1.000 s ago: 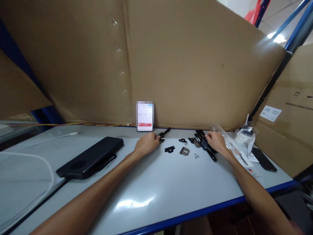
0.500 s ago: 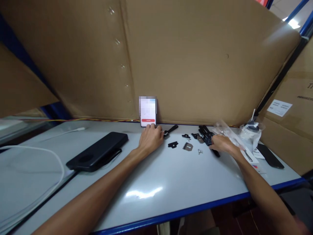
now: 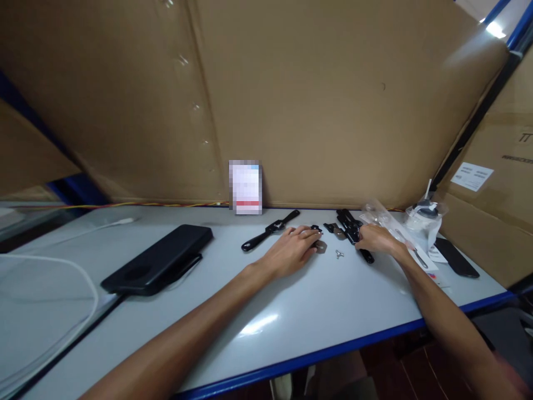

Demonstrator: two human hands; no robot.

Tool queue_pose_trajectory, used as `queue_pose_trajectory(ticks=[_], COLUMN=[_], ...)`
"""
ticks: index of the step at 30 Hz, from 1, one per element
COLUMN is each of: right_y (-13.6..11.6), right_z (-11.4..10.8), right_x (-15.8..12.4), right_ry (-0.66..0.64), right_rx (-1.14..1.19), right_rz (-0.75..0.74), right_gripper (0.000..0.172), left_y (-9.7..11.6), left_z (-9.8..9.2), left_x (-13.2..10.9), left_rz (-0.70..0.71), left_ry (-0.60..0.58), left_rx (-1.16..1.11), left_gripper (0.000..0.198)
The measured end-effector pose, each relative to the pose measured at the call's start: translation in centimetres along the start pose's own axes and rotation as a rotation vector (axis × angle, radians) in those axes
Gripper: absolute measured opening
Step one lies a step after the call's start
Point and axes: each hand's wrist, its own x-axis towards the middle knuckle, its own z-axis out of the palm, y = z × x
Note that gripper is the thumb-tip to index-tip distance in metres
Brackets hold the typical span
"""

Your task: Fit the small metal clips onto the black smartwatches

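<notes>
Silver wing screw (image 3: 340,254), loose on the tabletop; left hand (image 3: 291,250), to the screw's left, palm down, fingers reaching over small parts, grip hidden, cannot tell; flat metal plate (image 3: 321,247), just left of the screw, partly under those fingers; right hand (image 3: 377,239), right of the screw, fingers curled against black tools (image 3: 348,223), hold uncertain; two-handled black tool (image 3: 275,225), beyond the screw, well left; step, by judgement, handling loose parts; lifting the plate would call for a fingertip pinch.
</notes>
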Motion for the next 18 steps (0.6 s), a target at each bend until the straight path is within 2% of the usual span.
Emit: queue_pose_trajectory(ticks=[4,10,18], right_y=[0.5,1.1,0.3], right_z=[-0.1,0.4,0.4], right_x=[0.3,1.0,0.9], right_ry=[-0.032,-0.023,0.023], right_rx=[-0.004,0.036,-0.037], right_rz=[0.022,0.004,0.033], right_gripper=[0.015,0.011,0.025], left_y=[-0.3,-0.1,0.2], left_z=[0.4,0.5,0.7], left_x=[0.0,0.1,0.5], left_rz=[0.012,-0.074,-0.185], left_ry=[-0.035,0.026,0.019], left_rx=[-0.023,-0.042,-0.06], left_gripper=[0.04,0.036,0.023])
